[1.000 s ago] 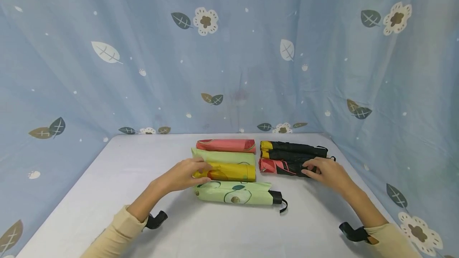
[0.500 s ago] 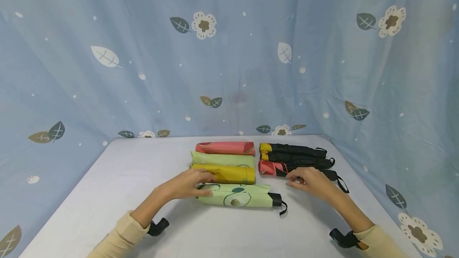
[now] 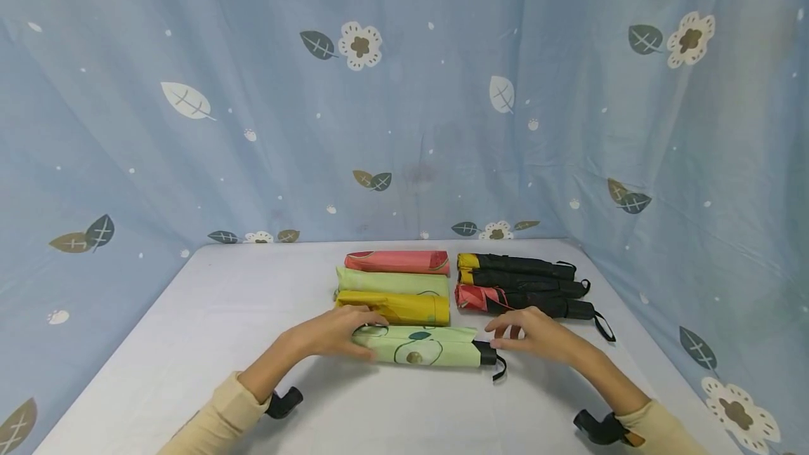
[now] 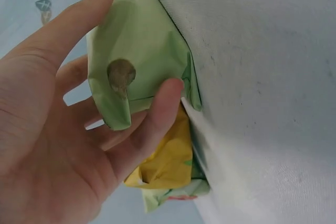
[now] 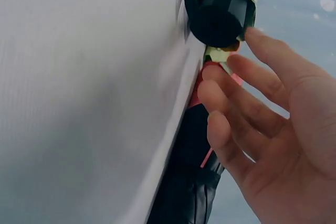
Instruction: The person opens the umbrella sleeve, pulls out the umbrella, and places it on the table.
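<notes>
A folded umbrella in a pale green avocado-print sleeve (image 3: 420,350) lies nearest the person, its black handle (image 3: 485,352) and wrist strap pointing right. My left hand (image 3: 338,332) straddles its left end, thumb on the near side and fingers on the far side. The left wrist view shows these fingers loosely spread about the sleeve's end (image 4: 139,51). My right hand (image 3: 534,332) hovers by the handle, fingers gently bent and holding nothing. In the right wrist view, its thumb tip comes right at the edge of the handle (image 5: 215,19).
Behind lie yellow (image 3: 398,309), light green (image 3: 392,282) and red (image 3: 397,262) sleeves in a row. To their right rest a red-and-black folded umbrella (image 3: 537,302) and two black-and-yellow ones (image 3: 524,265). A blue patterned curtain (image 3: 417,125) surrounds the white table (image 3: 404,413).
My left hand has come toward the person from the yellow sleeve to the avocado umbrella's end. My right hand has left the red-and-black umbrella, moving left and nearer to the avocado umbrella's handle.
</notes>
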`<state>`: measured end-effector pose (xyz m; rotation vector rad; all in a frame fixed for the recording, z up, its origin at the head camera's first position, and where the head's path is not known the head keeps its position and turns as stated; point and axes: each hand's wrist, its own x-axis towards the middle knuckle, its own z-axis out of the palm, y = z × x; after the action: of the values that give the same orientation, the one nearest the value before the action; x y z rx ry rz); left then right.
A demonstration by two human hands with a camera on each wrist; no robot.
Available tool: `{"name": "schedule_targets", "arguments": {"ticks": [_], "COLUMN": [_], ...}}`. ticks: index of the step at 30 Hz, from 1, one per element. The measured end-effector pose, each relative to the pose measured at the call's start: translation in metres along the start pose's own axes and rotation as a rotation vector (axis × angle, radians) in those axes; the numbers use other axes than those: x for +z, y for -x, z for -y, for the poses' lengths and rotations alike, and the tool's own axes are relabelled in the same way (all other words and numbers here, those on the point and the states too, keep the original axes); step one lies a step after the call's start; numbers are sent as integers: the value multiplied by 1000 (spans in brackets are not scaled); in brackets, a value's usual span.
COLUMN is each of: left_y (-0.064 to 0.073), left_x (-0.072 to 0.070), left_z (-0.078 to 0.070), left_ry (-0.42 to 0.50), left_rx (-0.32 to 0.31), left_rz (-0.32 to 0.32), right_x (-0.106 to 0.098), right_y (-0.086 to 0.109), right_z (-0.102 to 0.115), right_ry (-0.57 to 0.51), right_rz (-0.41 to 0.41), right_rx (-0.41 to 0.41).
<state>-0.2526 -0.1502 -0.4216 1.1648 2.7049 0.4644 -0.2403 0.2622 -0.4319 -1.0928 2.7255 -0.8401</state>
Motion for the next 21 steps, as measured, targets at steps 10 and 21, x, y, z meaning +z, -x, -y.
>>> {"name": "schedule_targets", "arguments": {"ticks": [10,21], "left_y": [-2,-6], "left_x": [3,5], "left_z": [-4,-2], "left_ry": [2,-25], "left_rx": [-38,-49], "left_rz": [48,60], "right_x": [6,15], "right_y": [-1,-6], "right_z": [3,5], "right_ry": [-83,-69], "right_rz": [90,98], "right_rx": [-25,-25]}}
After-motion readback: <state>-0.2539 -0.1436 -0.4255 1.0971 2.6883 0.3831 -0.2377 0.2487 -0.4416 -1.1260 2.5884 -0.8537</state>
